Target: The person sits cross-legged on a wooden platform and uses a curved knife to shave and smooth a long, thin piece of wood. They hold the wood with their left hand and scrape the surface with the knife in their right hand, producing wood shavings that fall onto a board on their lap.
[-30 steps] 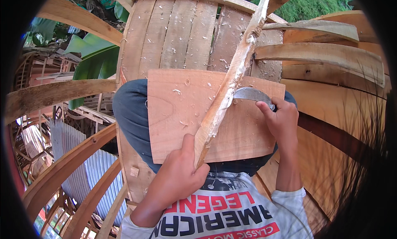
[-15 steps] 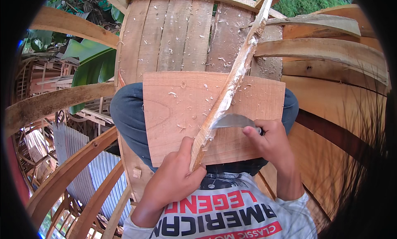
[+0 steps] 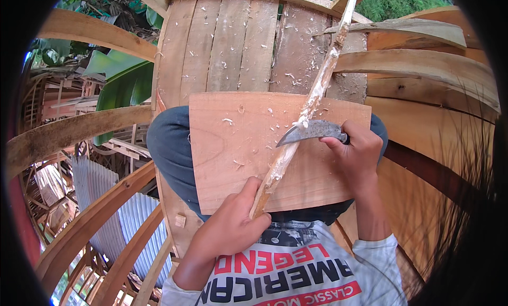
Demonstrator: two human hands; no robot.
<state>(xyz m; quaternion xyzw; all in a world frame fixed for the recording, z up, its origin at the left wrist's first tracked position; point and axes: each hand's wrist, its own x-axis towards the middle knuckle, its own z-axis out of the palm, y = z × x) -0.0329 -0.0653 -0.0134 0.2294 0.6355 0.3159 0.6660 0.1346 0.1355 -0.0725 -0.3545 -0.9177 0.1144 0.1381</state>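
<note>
My left hand (image 3: 230, 221) is closed round the near end of a long, rough wooden stick (image 3: 283, 160). The stick slants away to the upper right, with pale shaved wood and brown bark-like patches along it. It crosses a flat wooden board (image 3: 222, 142) resting over my lap. My right hand (image 3: 360, 155) grips a knife by its dark handle. The knife's curved, greyish blade (image 3: 312, 132) lies across the stick about midway, its tip pointing left. Curled white shavings bunch up on the stick just beyond the blade.
Small shavings dot the board and the plank floor (image 3: 225, 46) ahead. Curved wooden ribs (image 3: 407, 62) rise on the right and on the left (image 3: 79, 134). Corrugated metal sheets (image 3: 140, 221) and a large green leaf (image 3: 124, 83) lie beyond the left side.
My right hand has pushed the knife farther along the stick, away from me. The stick and my left hand have shifted slightly right in view, and a paler strip shows behind the blade.
</note>
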